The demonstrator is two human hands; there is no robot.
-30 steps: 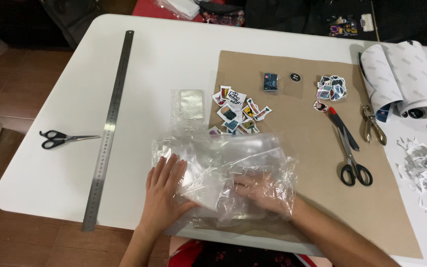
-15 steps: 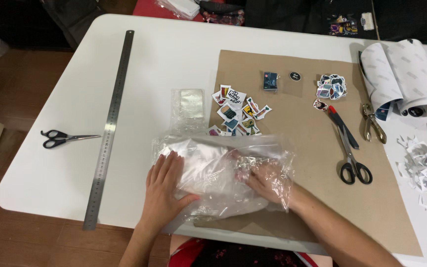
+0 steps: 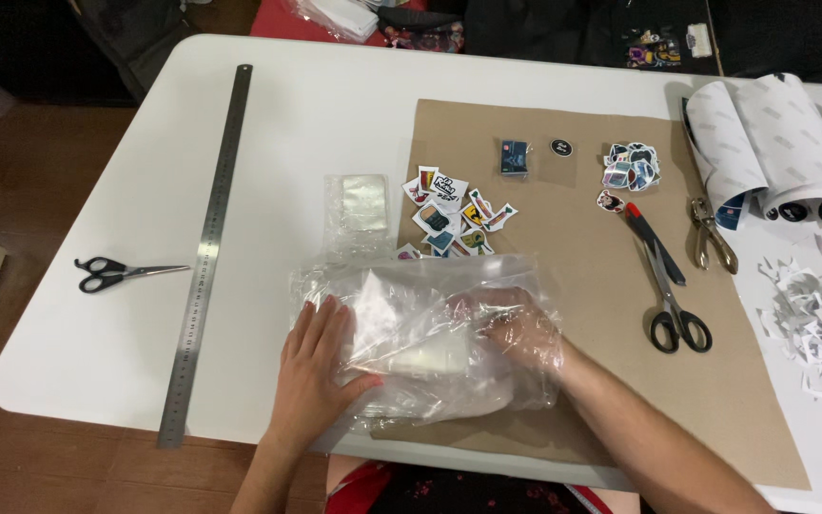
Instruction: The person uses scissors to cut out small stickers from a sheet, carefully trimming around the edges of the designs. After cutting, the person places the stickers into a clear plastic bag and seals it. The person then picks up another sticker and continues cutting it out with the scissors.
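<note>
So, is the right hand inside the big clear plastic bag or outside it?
Inside: the right hand shows blurred through the big clear plastic bag, and the left hand lies on top.

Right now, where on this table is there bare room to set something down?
Bare white table lies between the ruler and the brown board's left edge, above the small bags. The board's lower right is bare too. It is crowded at the stickers, big scissors, paper scraps, and the plastic bag under both hands.

We see bright, even overhead light on the white rectangular table (image 3: 335, 124), with soft, short shadows. Glare streaks the crumpled clear plastic bag (image 3: 430, 333). The picture is sharp; the far background falls dark, and straight edges bow slightly outward.
</note>
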